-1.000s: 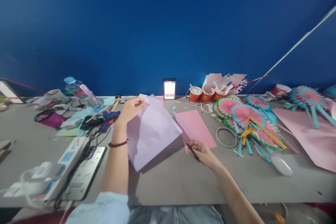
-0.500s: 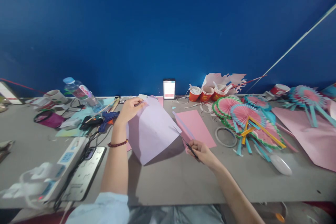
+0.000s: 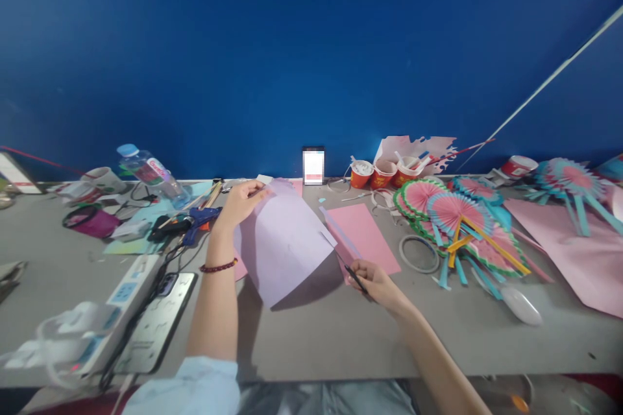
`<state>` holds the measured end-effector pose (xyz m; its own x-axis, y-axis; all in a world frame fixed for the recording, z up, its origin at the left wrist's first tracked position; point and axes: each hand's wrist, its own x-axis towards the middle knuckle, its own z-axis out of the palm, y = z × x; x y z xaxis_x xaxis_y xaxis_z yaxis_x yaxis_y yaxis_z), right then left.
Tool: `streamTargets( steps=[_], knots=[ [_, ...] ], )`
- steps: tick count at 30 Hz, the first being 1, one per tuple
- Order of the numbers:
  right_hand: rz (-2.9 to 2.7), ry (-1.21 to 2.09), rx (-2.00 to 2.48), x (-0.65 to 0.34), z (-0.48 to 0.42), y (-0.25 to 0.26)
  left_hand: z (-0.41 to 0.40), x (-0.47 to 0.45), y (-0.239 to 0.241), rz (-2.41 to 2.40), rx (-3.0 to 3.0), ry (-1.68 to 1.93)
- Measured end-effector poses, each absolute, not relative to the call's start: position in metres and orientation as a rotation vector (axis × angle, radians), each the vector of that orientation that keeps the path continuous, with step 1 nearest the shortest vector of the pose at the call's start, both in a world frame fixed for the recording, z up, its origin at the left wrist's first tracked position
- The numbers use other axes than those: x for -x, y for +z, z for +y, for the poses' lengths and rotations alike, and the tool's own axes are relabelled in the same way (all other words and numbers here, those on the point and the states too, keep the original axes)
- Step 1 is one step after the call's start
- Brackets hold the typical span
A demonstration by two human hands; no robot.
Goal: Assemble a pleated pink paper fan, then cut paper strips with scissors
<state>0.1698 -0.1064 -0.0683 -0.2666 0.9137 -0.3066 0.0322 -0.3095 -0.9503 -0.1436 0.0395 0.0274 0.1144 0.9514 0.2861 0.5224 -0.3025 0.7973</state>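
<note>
My left hand [image 3: 246, 200] grips the upper left edge of a lilac sheet of paper [image 3: 287, 246], fingers closed on it. The sheet is raised off the table and bows, with its lower corner toward me. My right hand [image 3: 370, 280] is closed round dark-handled scissors [image 3: 354, 277] at the sheet's right corner. A narrow slit shows in the paper near that corner; part of the blades is hidden by the paper. Beyond the scissors a pink sheet [image 3: 367, 237] lies flat, with a thin lilac strip [image 3: 341, 233] across its left side.
Right of my hand are a tape ring [image 3: 418, 253], folded paper fans [image 3: 460, 214] and a white computer mouse [image 3: 520, 305]. Paper cups [image 3: 383, 175] and a lit phone [image 3: 313, 166] stand at the wall. Leftward are a power strip [image 3: 121, 298], another phone [image 3: 158, 321], a glue gun [image 3: 198, 220] and a bottle [image 3: 153, 172].
The lower corner of the lilac sheet has shifted slightly to the right and toward me, and the sheet bows more. Both hands stay in nearly the same place.
</note>
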Motion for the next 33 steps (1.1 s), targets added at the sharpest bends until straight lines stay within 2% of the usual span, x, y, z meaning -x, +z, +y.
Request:
streamTargets(
  steps=[33],
  knots=[
    [-1.125,1.781,1.310,-0.168,-0.108,-0.059,0.036,0.129,0.032,1.319,-1.892,1.064]
  ],
)
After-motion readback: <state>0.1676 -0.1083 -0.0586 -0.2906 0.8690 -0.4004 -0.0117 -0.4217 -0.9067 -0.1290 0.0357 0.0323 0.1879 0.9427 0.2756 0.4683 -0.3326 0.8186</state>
